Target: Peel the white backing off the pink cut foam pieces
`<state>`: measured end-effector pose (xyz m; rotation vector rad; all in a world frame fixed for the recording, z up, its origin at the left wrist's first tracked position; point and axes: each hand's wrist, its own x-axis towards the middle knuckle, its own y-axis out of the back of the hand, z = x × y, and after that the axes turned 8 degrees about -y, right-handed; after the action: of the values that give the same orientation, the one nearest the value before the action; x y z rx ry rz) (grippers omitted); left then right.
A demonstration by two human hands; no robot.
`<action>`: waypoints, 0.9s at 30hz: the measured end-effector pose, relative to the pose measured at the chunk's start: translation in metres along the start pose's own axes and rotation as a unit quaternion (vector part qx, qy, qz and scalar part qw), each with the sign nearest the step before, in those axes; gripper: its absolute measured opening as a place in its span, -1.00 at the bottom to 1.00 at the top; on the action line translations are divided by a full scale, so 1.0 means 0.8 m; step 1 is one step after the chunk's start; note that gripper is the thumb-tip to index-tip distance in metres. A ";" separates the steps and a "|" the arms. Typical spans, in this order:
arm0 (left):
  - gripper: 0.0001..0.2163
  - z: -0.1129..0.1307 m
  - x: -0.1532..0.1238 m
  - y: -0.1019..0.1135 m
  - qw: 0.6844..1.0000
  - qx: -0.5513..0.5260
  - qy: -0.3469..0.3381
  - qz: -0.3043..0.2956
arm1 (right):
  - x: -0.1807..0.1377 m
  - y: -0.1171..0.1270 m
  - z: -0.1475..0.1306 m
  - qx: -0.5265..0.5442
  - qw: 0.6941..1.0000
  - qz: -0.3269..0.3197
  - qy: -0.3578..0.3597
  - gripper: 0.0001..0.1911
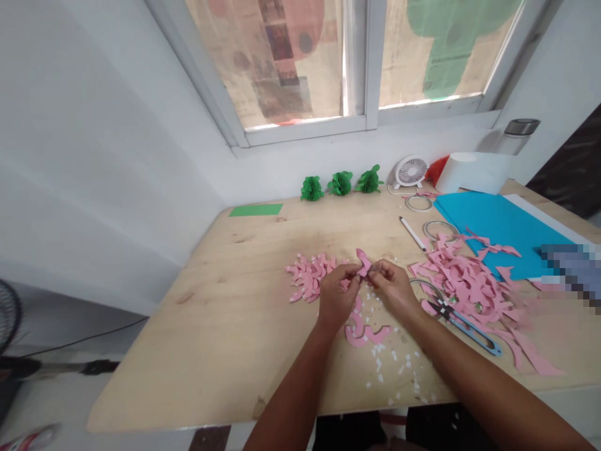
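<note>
Both hands meet over the middle of the wooden table (225,326). My left hand (337,293) and my right hand (393,287) are closed in pinches on the same small pink paper piece (363,261), held just above the tabletop. Behind the left hand lies a heap of cut pink petal pieces (307,275). Below the hands rest curved pink pieces (364,335) among tiny white paper bits (394,366). Blue-handled scissors (469,322) lie to the right of my right hand.
A large pile of pink scraps (474,288) lies on the right beside blue paper sheets (498,228). Three green paper flowers (340,183), a small white fan (410,171), a white pen (412,233), wire rings (436,229) and a green sheet (256,210) sit farther back.
</note>
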<state>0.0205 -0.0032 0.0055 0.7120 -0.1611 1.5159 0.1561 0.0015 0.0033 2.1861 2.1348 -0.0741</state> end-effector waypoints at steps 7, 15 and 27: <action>-0.83 0.002 0.000 -0.001 1.000 -0.015 0.009 0.005 | 0.001 -0.002 0.002 0.020 1.000 -0.003 -0.013 -0.84; -0.84 0.000 0.000 -0.001 0.999 -0.028 0.033 0.008 | 0.001 -0.002 0.003 0.033 0.999 -0.008 -0.012 -0.89; -0.82 -0.005 0.002 -0.002 0.984 -0.143 0.101 0.040 | -0.012 -0.003 -0.007 -0.149 0.982 0.051 0.099 -0.86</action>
<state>0.0207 0.0005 0.0031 0.3240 -0.2501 1.5920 0.1532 -0.0073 0.0096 2.1934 1.9651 0.4592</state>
